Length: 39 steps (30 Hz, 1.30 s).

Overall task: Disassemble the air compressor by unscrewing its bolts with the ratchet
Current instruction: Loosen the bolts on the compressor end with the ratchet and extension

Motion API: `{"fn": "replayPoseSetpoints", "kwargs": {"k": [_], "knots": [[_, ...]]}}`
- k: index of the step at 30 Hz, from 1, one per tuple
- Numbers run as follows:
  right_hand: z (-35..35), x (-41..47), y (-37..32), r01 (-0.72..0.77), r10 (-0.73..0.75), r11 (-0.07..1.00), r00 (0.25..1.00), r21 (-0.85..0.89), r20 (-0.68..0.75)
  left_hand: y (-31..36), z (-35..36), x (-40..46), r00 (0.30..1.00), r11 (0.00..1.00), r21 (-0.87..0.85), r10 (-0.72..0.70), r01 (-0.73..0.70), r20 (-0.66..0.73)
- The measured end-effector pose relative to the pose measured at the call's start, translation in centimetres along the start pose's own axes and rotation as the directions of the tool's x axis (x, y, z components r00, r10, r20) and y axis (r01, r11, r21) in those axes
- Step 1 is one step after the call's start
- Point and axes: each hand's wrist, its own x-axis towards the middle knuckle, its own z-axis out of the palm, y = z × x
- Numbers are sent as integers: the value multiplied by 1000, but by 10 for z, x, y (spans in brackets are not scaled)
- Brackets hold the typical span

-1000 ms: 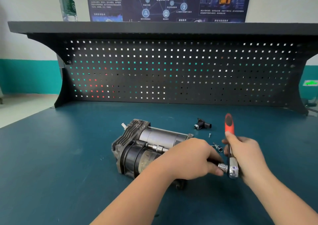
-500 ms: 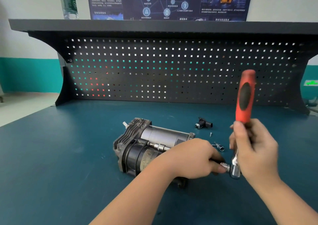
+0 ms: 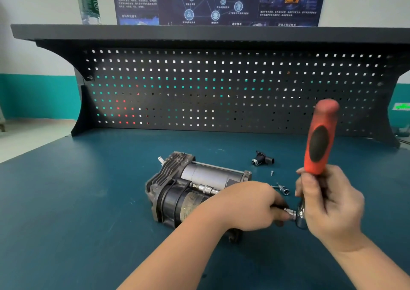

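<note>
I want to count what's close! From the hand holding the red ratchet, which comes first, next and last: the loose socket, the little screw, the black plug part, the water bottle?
From the right hand:
1. Socket, just left of it.
2. Screw, farther back-left.
3. Black plug part, behind the screw.
4. Water bottle, up on the shelf, far left.

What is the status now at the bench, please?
Right hand grips ratchet, handle up. Left hand holds extension bar. Compressor lies on table. Nothing blocking.

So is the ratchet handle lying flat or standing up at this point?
Standing up. The ratchet handle points upward, tilted slightly right, gripped low by the right hand, its head down by the left hand.
</note>
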Motion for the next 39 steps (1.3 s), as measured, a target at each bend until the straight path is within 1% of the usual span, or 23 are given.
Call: {"fn": "replayPoseSetpoints", "kwargs": {"k": [2,4,6,9,11,12,13,14,15,17,19,21,22,24,27,29,31,32,33,34,36,38,39], "knots": [[0,0,-2,5,-5,1000,1000,12,17,0,-1,0,1000,1000,-21,8,-9,-25],[2,8,-7,-195,196,976,981,92,1,-1,0,0,999,1000,-24,9,-10,-41],[4,17,-5,-435,438,893,899,118,4,-2,2,0,998,999,-42,-3,1,-57],[5,21,10,-748,746,663,662,8,72,-5,2,-1,996,996,-90,-12,4,-94],[6,17,19,-891,884,449,454,67,111,-5,2,-1,994,995,-100,-13,2,-109],[7,15,20,-917,911,385,396,107,115,-5,2,-1,994,995,-102,-14,3,-108],[7,13,20,-908,907,399,411,126,94,-4,2,-1,995,995,-97,-14,4,-101],[8,12,20,-867,869,482,491,127,53,-4,2,0,996,997,-78,-12,5,-89],[8,11,18,-788,794,603,608,124,2,-3,2,0,997,999,-43,-9,6,-71],[6,11,6,-528,539,840,837,122,-90,-1,3,0,1000,999,37,-8,9,-24],[1,6,0,-225,227,973,972,44,-62,1,2,0,1000,998,55,-13,12,9],[0,0,-2,-32,32,999,999,-23,10,1,1,0,1000,1000,17,-18,18,10],[0,-1,-3,-15,15,1000,1000,-20,21,1,1,0,1000,1000,2,-20,20,2],[2,5,-7,-149,149,988,989,44,2,1,1,-1,1000,1000,8,-14,14,-22],[6,16,-1,-507,508,860,861,60,-2,1,2,-1,999,1000,11,-13,13,-45],[7,17,12,-738,737,675,675,10,46,0,2,-1,998,1000,-8,-16,15,-61],[8,13,21,-908,904,405,416,112,102,-1,1,-1,996,999,-49,-23,19,-82],[8,11,23,-934,935,314,335,169,119,-1,1,-1,996,997,-69,-26,20,-88],[9,8,24,-931,938,301,328,205,112,-1,1,-1,996,997,-71,-23,17,-86],[9,6,24,-901,914,377,399,215,70,-1,1,-1,997,999,-49,-16,12,-75],[9,5,17,-725,744,662,666,189,-52,1,2,-1,1000,1000,22,-6,7,-30],[6,5,5,-394,409,908,906,140,-108,2,2,-1,1000,998,66,-13,12,15],[3,3,2,-211,219,973,972,89,-83,2,1,-1,999,998,68,-15,13,29]]}}
